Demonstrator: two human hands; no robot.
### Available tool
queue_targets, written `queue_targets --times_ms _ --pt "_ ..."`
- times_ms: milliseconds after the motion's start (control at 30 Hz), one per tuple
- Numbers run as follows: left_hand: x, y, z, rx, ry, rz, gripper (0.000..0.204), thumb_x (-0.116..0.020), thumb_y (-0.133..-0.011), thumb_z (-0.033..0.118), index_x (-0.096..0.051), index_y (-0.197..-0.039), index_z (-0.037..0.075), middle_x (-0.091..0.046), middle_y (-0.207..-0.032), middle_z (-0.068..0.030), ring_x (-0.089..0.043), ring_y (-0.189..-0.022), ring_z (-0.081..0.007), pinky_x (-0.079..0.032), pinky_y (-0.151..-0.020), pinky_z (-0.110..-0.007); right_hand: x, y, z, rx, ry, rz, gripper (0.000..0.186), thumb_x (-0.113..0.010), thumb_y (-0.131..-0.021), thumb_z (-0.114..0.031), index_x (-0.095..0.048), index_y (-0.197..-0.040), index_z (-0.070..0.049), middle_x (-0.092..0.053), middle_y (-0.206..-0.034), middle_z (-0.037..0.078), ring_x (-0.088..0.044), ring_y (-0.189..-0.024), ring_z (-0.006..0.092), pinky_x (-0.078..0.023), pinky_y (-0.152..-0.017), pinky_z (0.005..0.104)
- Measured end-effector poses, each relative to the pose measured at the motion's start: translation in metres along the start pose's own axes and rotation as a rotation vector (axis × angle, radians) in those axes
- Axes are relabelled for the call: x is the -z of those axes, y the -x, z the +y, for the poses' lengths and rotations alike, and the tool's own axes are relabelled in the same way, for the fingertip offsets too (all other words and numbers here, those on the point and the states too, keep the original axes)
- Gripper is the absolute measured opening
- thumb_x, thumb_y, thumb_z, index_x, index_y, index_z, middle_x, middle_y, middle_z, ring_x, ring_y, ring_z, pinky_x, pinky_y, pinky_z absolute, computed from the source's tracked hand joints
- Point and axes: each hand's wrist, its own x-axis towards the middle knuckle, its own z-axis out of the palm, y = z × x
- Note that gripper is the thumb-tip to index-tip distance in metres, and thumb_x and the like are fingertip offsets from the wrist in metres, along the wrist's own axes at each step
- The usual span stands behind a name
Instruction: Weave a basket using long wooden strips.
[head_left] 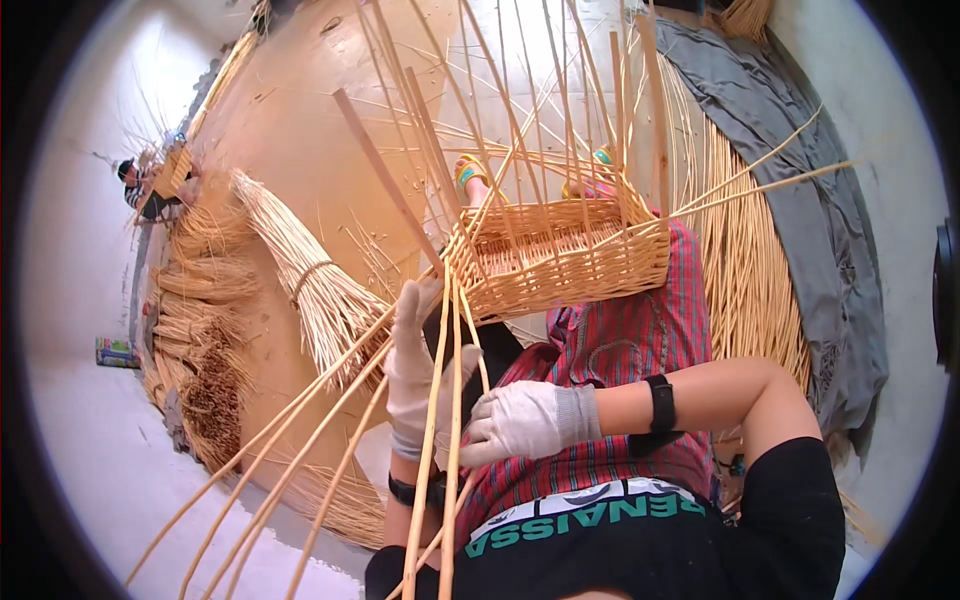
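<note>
Below the basket (560, 255), both gloved hands work a group of long rods (440, 400). Left hand (420, 370) stands upright, fingers wrapped loosely around the rods where they run up to the basket's near corner. Right hand (525, 420) sits just beside it, lower and to the right, fingers clenched on the same rods. A black wristband (661, 403) circles the right wrist; a dark band (405, 490) shows on the left wrist.

Basket: rectangular, woven, unfinished, resting on the person's lap over a red plaid cloth (620, 350). Upright stakes (520, 110) rise from its rim and fan outward. The held rods extend from its lower left corner down past the hands toward the lower edge of view.

Left of the basket, a tied bundle (310, 280) of pale rods lies on the floor, with further heaps (200, 330) beyond it. Right of the basket, loose rods (745, 260) lie spread over a grey sheet (800, 180). Far left of the basket, another person (140, 185) sits among more material.
</note>
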Motion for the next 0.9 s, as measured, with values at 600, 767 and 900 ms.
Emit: queue_targets --times_ms 600,767,900 --pt "-0.058 0.016 -0.044 0.572 0.243 0.035 0.05 -0.053 -0.102 0.0 -0.037 -0.149 0.006 -0.045 -0.149 -0.0143 -0.065 -0.114 -0.0266 -0.059 -0.086 -0.032 0.01 0.16 0.141 -0.625 -0.642 1.631 0.021 -0.056 -0.1 0.004 -0.048 -0.112 -0.011 -0.071 -0.101 0.014 -0.071 -0.094 0.0231 -0.059 -0.091 0.0377" --pt "-0.079 -0.054 -0.094 0.632 0.309 -0.155 0.038 -0.057 -0.103 0.011 -0.037 -0.135 0.014 -0.057 -0.124 -0.0158 -0.071 -0.076 -0.0252 -0.062 -0.059 -0.037 0.033 0.137 0.119 -0.707 -0.452 1.437 0.021 -0.053 -0.1 0.008 -0.045 -0.108 -0.01 -0.069 -0.106 0.014 -0.07 -0.094 0.0225 -0.058 -0.091 0.0365" --pt "-0.093 -0.063 -0.113 0.686 0.375 0.062 0.021 -0.062 -0.102 0.017 -0.041 -0.102 0.013 -0.062 -0.088 -0.0094 -0.066 -0.053 -0.0222 -0.057 -0.043 -0.035 0.08 0.055 0.16 -0.529 -0.143 1.086 0.044 -0.053 -0.098 0.008 -0.049 -0.138 -0.011 -0.061 -0.133 0.023 -0.061 -0.125 0.0321 -0.054 -0.1 0.0404"
